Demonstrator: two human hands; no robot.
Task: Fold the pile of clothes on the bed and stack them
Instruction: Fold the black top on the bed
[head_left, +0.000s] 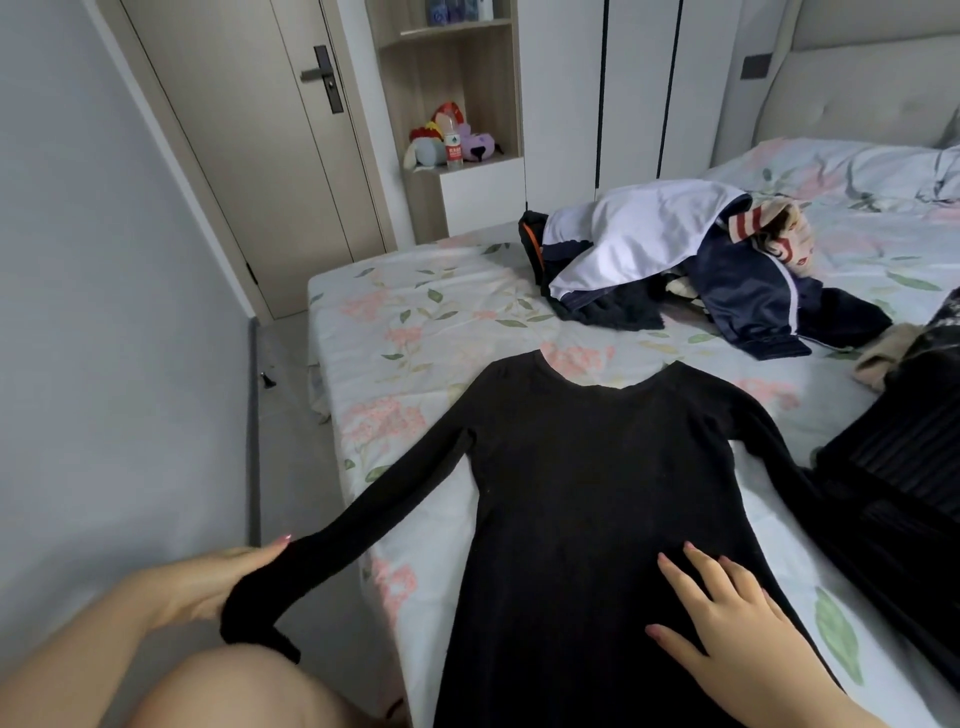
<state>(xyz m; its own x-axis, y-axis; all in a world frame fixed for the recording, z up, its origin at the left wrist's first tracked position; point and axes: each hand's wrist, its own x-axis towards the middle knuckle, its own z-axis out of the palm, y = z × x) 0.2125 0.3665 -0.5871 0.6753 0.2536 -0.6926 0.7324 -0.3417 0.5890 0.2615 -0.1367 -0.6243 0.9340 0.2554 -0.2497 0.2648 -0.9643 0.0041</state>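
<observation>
Now the black top (597, 493) lies flat on the bed (415, 312). The left grip (197, 587) holds its sleeve (363, 525) out at 8 o'clock, probably to fold it inward. The right grip (727, 623), fingers spread flat, pins the body. The pile (649, 244) waits at 1 o'clock.

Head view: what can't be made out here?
All in the head view:
- Hem of the black garment: cut off by the bottom edge.
- Its right cuff: hidden under the dark pleated garment.
- Item count in the pile: the white garment covers the rest.
- Label on the bottle: too small to read.
</observation>
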